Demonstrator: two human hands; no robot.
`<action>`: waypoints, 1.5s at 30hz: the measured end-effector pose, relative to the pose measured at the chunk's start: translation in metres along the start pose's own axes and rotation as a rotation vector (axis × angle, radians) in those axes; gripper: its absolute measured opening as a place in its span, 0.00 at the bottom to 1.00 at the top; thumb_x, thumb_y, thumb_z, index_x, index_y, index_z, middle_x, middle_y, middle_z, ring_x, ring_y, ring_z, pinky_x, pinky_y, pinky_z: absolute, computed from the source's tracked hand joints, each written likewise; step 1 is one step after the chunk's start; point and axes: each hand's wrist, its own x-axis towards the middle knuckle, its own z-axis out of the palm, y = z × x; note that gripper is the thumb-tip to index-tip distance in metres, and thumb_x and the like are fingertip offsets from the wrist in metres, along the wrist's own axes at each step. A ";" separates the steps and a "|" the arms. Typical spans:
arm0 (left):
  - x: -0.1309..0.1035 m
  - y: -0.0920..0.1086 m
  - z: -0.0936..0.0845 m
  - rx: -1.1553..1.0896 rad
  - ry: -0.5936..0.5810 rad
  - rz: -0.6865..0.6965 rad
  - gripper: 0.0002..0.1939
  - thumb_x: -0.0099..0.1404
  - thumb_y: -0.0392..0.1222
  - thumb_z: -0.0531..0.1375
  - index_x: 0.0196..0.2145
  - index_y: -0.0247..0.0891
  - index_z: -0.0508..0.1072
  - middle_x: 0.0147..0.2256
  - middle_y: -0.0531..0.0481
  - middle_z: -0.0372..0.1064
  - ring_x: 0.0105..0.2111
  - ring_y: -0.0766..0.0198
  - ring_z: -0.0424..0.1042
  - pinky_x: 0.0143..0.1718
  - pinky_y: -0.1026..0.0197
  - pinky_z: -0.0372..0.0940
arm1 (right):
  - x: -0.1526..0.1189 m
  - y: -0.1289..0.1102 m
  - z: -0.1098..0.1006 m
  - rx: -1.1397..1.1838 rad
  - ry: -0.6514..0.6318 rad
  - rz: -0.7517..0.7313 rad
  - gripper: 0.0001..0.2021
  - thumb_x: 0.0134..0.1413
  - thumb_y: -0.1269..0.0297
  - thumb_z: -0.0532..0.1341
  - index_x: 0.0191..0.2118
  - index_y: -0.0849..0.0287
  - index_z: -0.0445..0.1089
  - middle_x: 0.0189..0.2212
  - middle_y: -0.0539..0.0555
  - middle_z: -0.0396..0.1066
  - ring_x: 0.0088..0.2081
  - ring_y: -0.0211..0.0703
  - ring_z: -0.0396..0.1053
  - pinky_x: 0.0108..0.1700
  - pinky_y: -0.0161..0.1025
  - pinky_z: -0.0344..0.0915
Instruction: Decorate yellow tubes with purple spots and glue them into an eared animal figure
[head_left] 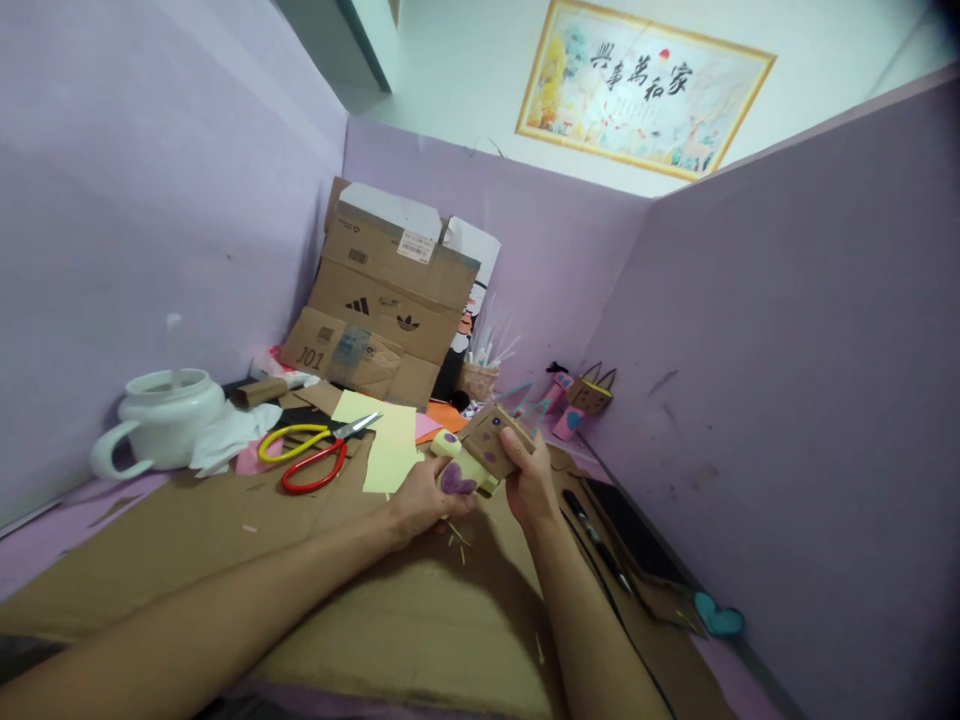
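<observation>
My left hand is closed round a pale yellow paper body that bears a purple heart. Between the thumb and fingers of my right hand is a small brown cardboard head with drawn dots and pointed ears. Head and body touch, but whether they are joined I cannot tell. A short yellow roll with a purple spot shows just above my left hand. To the left lie open scissors with one yellow and one red handle, partly over a pale yellow paper sheet.
A cardboard mat with paper scraps covers the table. A white pot stands left, an unfolded cardboard box leans behind. On the right are a pen, a black flat object, a teal heart and a finished-looking pink-and-brown figure.
</observation>
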 end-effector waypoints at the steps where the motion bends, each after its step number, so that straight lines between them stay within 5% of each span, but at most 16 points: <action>1: 0.000 0.000 0.000 0.015 0.012 -0.008 0.17 0.44 0.41 0.65 0.33 0.35 0.68 0.23 0.56 0.64 0.18 0.70 0.61 0.14 0.68 0.56 | 0.000 0.000 0.000 0.017 0.003 0.012 0.20 0.36 0.58 0.72 0.37 0.57 0.69 0.31 0.50 0.75 0.30 0.42 0.73 0.36 0.39 0.71; 22: 0.001 -0.011 0.001 -0.049 0.056 -0.068 0.14 0.41 0.35 0.64 0.27 0.36 0.65 0.16 0.60 0.60 0.12 0.74 0.54 0.11 0.67 0.49 | 0.000 0.015 -0.001 -0.126 0.002 0.096 0.20 0.36 0.62 0.72 0.38 0.58 0.70 0.31 0.52 0.76 0.29 0.45 0.74 0.33 0.41 0.72; 30: 0.005 -0.004 0.005 -0.162 0.031 -0.010 0.13 0.41 0.34 0.65 0.23 0.36 0.64 0.16 0.60 0.60 0.15 0.73 0.57 0.15 0.67 0.54 | -0.006 -0.002 0.007 -0.006 -0.102 -0.008 0.26 0.35 0.49 0.70 0.43 0.53 0.68 0.38 0.53 0.75 0.40 0.48 0.73 0.42 0.43 0.69; 34: 0.005 0.004 -0.001 -0.430 -0.121 -0.137 0.15 0.43 0.39 0.67 0.26 0.35 0.65 0.20 0.55 0.64 0.18 0.70 0.63 0.17 0.68 0.54 | -0.002 -0.009 0.007 0.091 -0.193 0.190 0.26 0.43 0.35 0.59 0.39 0.52 0.69 0.40 0.54 0.75 0.43 0.50 0.72 0.44 0.45 0.68; 38: 0.003 0.011 -0.017 -0.673 -0.298 -0.203 0.18 0.43 0.42 0.68 0.30 0.33 0.67 0.22 0.52 0.64 0.19 0.71 0.63 0.15 0.71 0.47 | 0.003 -0.002 0.003 0.167 -0.189 0.349 0.26 0.47 0.35 0.56 0.39 0.53 0.70 0.35 0.54 0.77 0.39 0.48 0.74 0.44 0.46 0.68; 45: 0.002 0.010 -0.029 -0.780 -0.510 -0.200 0.20 0.44 0.44 0.69 0.32 0.33 0.68 0.22 0.53 0.60 0.18 0.73 0.58 0.13 0.72 0.41 | 0.000 0.002 0.006 0.143 -0.221 0.311 0.25 0.44 0.38 0.60 0.41 0.52 0.71 0.38 0.53 0.77 0.41 0.47 0.74 0.46 0.45 0.67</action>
